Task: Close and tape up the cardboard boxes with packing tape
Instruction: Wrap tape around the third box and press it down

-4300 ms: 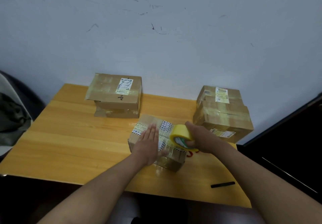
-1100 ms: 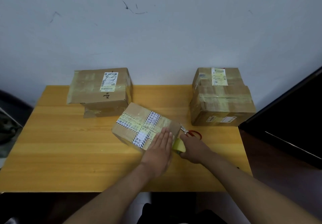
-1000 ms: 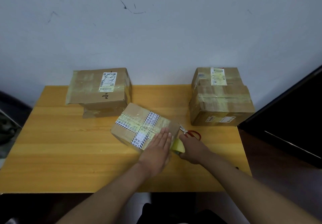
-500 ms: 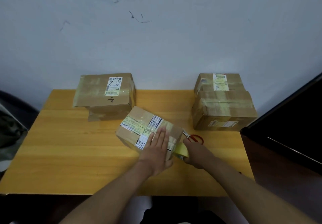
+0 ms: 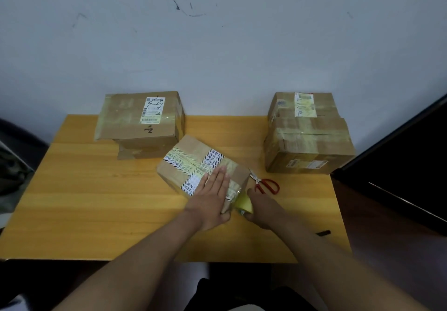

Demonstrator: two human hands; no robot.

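Your left hand (image 5: 211, 198) lies flat on the middle box (image 5: 202, 168) at table centre, while your right hand (image 5: 262, 210) grips the tape roll (image 5: 244, 204), now pulled down over the box's 4 o'clock edge from its top; this strip looks ready for cutting, scissors (image 5: 266, 185) waiting at 2 o'clock

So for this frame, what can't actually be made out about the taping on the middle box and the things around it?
Head view only:
- Tape roll: mostly hidden by the right hand; where the strip ends is unseen.
- Middle box: near corner covered by the left hand, so the seal there is unclear.
- Scissors: blade tips hidden behind the box corner.
- Labels on the left box: print too small.
- Dark object at the table edge: too small to identify.
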